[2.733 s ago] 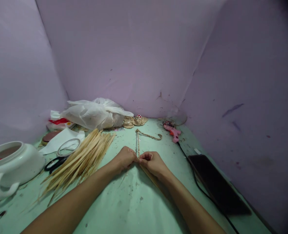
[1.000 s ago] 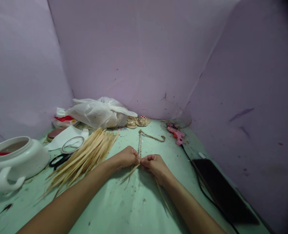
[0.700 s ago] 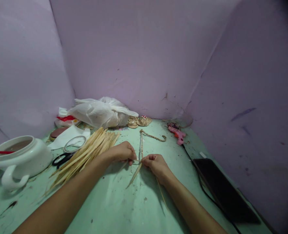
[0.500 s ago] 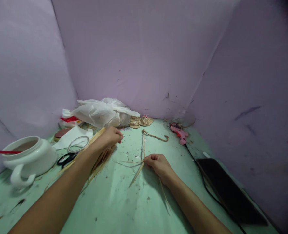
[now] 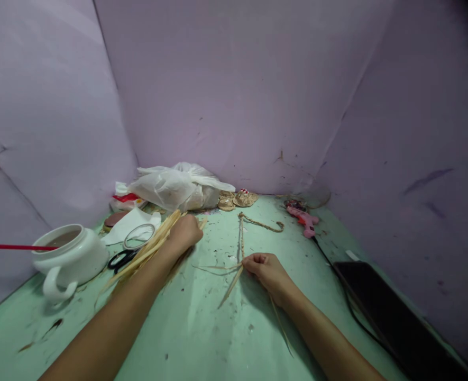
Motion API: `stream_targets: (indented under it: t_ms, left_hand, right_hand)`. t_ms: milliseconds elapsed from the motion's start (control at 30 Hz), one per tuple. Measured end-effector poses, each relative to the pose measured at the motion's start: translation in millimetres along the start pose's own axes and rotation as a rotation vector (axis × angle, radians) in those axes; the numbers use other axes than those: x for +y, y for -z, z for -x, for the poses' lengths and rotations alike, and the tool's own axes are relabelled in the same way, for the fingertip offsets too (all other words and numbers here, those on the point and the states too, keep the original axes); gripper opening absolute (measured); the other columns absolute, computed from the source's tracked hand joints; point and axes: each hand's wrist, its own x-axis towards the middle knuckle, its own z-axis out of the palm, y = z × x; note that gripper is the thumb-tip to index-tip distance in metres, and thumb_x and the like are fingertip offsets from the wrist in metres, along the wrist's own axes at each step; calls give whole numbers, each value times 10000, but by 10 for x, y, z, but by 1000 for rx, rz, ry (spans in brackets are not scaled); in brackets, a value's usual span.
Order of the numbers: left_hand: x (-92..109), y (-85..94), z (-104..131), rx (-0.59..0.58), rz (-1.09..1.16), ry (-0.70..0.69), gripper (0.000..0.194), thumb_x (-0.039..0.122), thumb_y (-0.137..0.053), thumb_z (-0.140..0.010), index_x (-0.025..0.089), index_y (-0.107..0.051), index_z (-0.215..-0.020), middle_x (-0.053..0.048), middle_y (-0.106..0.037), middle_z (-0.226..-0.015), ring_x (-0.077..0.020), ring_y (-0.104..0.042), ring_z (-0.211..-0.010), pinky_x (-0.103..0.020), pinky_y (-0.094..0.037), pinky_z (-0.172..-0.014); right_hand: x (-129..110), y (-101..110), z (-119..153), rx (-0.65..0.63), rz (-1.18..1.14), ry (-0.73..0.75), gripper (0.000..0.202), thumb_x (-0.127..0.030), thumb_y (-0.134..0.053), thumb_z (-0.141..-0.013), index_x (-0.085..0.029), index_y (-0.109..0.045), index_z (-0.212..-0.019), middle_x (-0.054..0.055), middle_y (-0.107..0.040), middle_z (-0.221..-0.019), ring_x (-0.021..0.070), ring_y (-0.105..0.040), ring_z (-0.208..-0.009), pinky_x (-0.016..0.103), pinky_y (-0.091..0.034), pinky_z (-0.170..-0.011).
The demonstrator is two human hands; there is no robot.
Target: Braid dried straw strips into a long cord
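Observation:
My left hand is closed, knuckles up, at the far end of a bundle of dry straw strips. Strip ends poke out beside its fingers, while the fingertips themselves are hidden. My right hand pinches a thin straw braid between thumb and fingers at its near end. From that pinch, loose strands fan out to the left and towards me, and another trails beneath the right wrist. The braid runs away from me, bends sharply, then goes right to a curled tip.
Left: a white pot with a red stick, black-handled scissors, a tape ring. Back: a white plastic bag and woven straw pieces. Right: a pink glue gun, its cord, and a dark flat slab.
My left hand has come down and slightly back onto the straw bundle. My right hand keeps its pinch on the braid. The view has turned a little left.

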Motion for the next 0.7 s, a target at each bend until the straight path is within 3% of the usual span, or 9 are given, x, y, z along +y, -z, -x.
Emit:
stream_targets:
  t_ms: [133,267,400,533,700]
  left_hand:
    - [-23,99,-4,-62,16,-26,167,220,-493,-603,127,-624,-649,-101,-608,-670,-160,-531,-603,-224,-316,-519]
    - [-20,32,-3,-71,-30,28,159,196,-532,-564,128,-611,-684,-99,-600,-673,-166,-530,-628,-225,-316,-532]
    - [-55,2,-40,-92,55,21,56,169,-531,-551,127,-556,-580,-39,-523,-528,-136,-492,-559,-211,-292,-491]
    - [-124,99,-80,-243,309,-22,150,237,-537,-581,149,-457,-491,20,-418,-417,-90,-404,-438,-194,-265,-421]
    - [-158,215,-68,-462,614,-6,108,247,-494,-630,170,-448,-570,47,-394,-380,-65,-335,-336,-181,-234,-361]
  right_hand:
    - [-19,-1,12,-2,-29,-9,149,-237,-519,-614,-144,-496,-499,-60,-339,-370,41,-218,-348,217,-128,-384]
    - [-16,-2,10,0,-31,-8,145,-235,-518,-623,-137,-504,-518,-52,-371,-390,41,-231,-355,216,-138,-390]
    - [-2,0,5,-7,-26,-7,148,-246,-518,-637,-132,-514,-543,-45,-403,-412,41,-248,-358,214,-149,-391]
    - [-6,4,7,-11,-30,-16,137,-228,-514,-645,-127,-520,-552,-52,-392,-407,36,-241,-353,212,-143,-388]
    - [-9,7,5,-19,-38,-9,150,-220,-507,-651,-124,-510,-536,-49,-388,-400,33,-237,-349,213,-134,-384]
